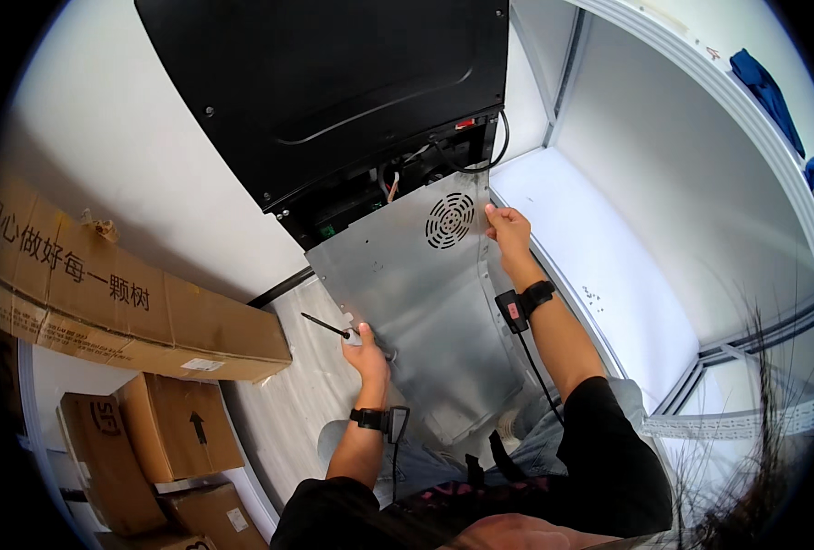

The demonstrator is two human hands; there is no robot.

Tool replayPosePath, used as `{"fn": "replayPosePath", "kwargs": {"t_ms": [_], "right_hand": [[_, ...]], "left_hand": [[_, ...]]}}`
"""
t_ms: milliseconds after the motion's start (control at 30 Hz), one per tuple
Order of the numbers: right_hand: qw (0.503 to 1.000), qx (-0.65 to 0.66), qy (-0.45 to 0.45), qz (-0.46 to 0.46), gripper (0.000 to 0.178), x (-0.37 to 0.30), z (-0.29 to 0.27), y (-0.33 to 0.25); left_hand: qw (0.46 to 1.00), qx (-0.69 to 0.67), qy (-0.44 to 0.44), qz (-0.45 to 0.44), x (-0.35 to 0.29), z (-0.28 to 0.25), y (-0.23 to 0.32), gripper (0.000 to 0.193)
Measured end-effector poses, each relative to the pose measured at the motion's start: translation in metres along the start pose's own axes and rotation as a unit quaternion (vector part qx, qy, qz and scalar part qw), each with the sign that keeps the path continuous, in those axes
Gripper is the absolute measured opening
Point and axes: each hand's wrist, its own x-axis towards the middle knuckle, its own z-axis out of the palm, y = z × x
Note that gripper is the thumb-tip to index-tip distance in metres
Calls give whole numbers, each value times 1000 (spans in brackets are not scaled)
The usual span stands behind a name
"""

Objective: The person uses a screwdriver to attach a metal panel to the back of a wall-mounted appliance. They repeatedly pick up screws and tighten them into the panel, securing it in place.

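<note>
A grey sheet-metal panel (407, 284) with a round slotted vent leans between me and a tall black appliance (333, 73), its top edge at the appliance's open lower section. Pinched at the panel's right edge, beside the vent, is my right hand (509, 234), thumb on the metal face. My left hand (367, 362) is closed around a screwdriver (329, 325) by the panel's left edge; its dark shaft points up and left, and a bit of pale handle shows. Whether that hand also grips the panel is hidden. Wires (393, 186) show inside the appliance opening.
A long cardboard box (132, 284) lies at the left, above several smaller cartons (182, 426). A white ledge with a metal-framed enclosure (599, 257) runs along the right. A black cable (503, 147) loops from the appliance's right side. Blue cloth (766, 96) hangs at the far right.
</note>
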Motion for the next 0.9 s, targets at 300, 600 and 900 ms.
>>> {"fn": "replayPosePath", "kwargs": {"t_ms": [300,600,900], "right_hand": [[999,38,4,-37,26,1,11,-10],[998,57,13,-37,27,2,9,-15],[995,81,9,-62,26,17,19,-34]], "left_hand": [[1000,-6,-10,25,18,5,14,20],[998,24,-42,40,26,6,13,19],[999,-20,-21,38,40,23,20,15]]}}
